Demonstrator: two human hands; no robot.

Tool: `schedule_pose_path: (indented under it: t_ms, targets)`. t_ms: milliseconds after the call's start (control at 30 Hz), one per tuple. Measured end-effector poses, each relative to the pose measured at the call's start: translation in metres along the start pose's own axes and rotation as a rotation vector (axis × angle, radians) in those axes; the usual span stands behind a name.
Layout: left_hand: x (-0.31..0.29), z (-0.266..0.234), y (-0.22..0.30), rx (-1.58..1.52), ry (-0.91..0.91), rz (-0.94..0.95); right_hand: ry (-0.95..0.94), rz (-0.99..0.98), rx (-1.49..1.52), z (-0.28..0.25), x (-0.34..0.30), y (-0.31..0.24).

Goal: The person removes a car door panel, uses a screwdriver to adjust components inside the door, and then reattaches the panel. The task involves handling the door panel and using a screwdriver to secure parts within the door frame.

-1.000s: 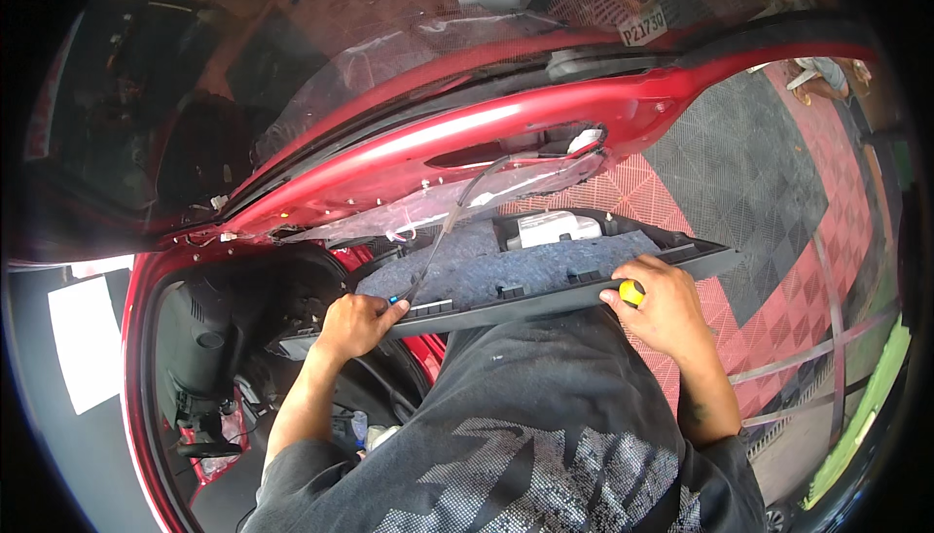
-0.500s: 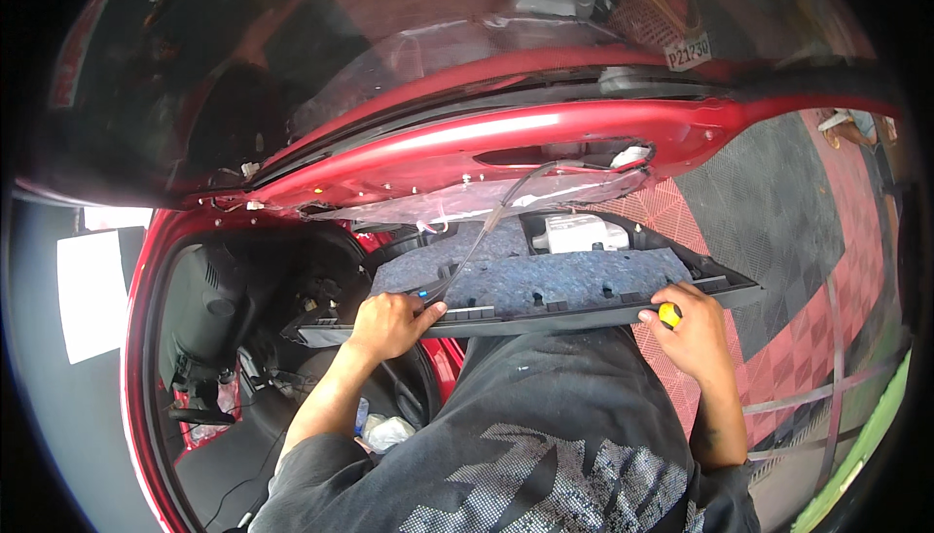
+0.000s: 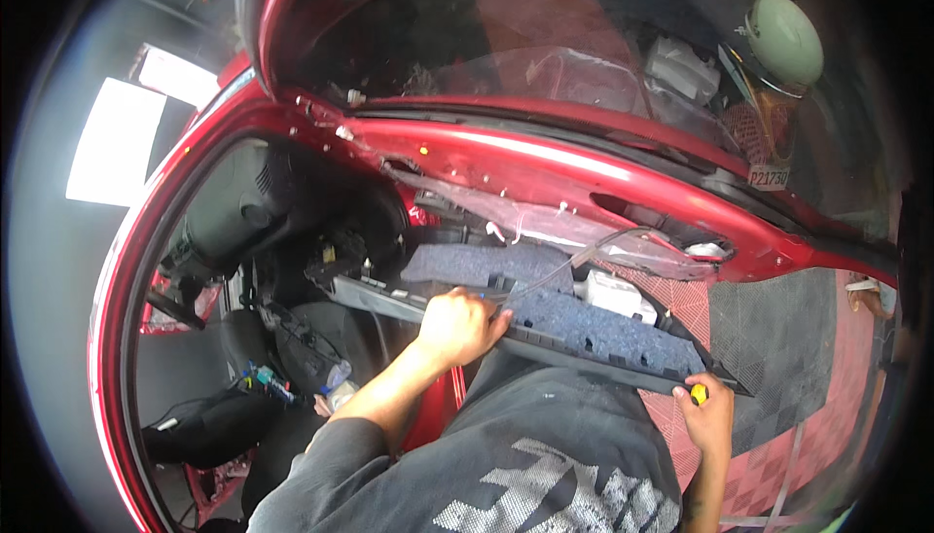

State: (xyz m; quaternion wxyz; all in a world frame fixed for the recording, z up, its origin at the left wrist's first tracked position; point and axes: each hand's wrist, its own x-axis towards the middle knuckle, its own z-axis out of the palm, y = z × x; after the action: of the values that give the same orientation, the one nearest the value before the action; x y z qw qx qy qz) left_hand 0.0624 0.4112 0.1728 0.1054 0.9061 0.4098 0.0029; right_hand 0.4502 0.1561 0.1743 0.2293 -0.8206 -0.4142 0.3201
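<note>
A dark door trim panel (image 3: 574, 324), padded with grey-blue felt on its back, lies across my front below the red car door (image 3: 545, 168). My left hand (image 3: 457, 327) grips the panel's near edge around its middle. At the panel's right end, my right hand (image 3: 708, 418) is closed around a yellow-handled tool (image 3: 698, 394) and rests against the panel's corner. A clear plastic sheet (image 3: 574, 227) and a thin cable (image 3: 574, 261) hang from the bare door onto the panel.
The car's open cabin (image 3: 263, 329) with dark seat and loose wiring lies to the left. Red and grey floor tiles (image 3: 778, 338) spread to the right. A pale green round object (image 3: 783, 42) shows behind the door glass. Another person's hand (image 3: 861, 295) is at the far right edge.
The view has swung to the left, bringing the cabin into sight. The panel now tilts down to the right, and my right hand with the tool sits lower at its end.
</note>
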Motion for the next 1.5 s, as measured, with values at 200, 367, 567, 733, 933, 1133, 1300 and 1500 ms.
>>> schedule_pose_path:
  t_ms: [200,367,567,733,933,1133,1300,1500]
  targets:
    - [0.004,-0.012,-0.006,-0.03,0.055,-0.004,0.031,0.006,-0.008,-0.007,-0.006,-0.014]
    - [0.017,-0.027,-0.015,0.004,0.116,0.014,0.087,-0.075,0.002,-0.003,-0.001,-0.02]
    - [0.028,-0.035,-0.036,-0.025,0.132,0.041,0.103,-0.042,-0.005,0.009,0.002,-0.037]
    - [0.023,-0.03,-0.051,-0.101,0.126,0.084,0.091,0.019,-0.043,0.009,0.004,-0.044]
    - [0.03,-0.022,-0.067,-0.159,0.183,0.136,0.105,0.012,-0.105,0.01,0.003,-0.045]
    - [0.036,-0.02,-0.085,-0.175,0.133,0.196,0.087,0.152,-0.107,0.016,0.013,-0.06]
    - [0.043,-0.031,-0.101,-0.144,0.093,0.268,0.177,0.089,-0.107,0.02,0.01,-0.085]
    - [0.052,-0.035,-0.108,-0.162,0.024,0.303,0.197,0.1,-0.068,0.026,0.009,-0.082]
